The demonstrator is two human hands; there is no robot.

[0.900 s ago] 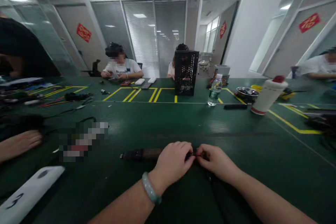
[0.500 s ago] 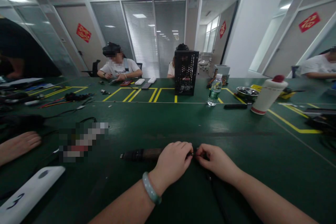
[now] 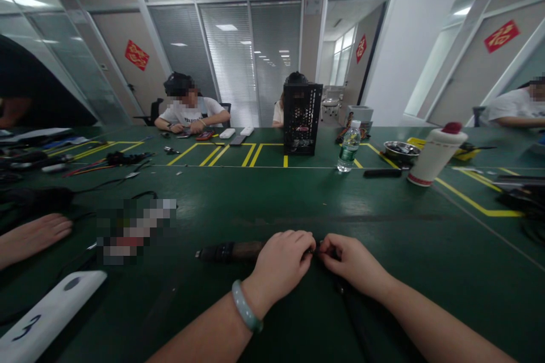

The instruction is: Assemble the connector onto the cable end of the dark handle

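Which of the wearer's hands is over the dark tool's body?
The left hand, with the pale green bangle at its wrist: it wraps over the dark tool. The right hand, bare-wristed, is pinched just beside it.

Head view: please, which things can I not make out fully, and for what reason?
In the head view:
Electric screwdriver: rear part covered by the left hand.
Small part at the right hand: too small to identify.
Co-worker opposite: mostly hidden behind the black computer case.
White device marked 3: cut off by the lower left corner.
Metal bowl: contents too small to tell.
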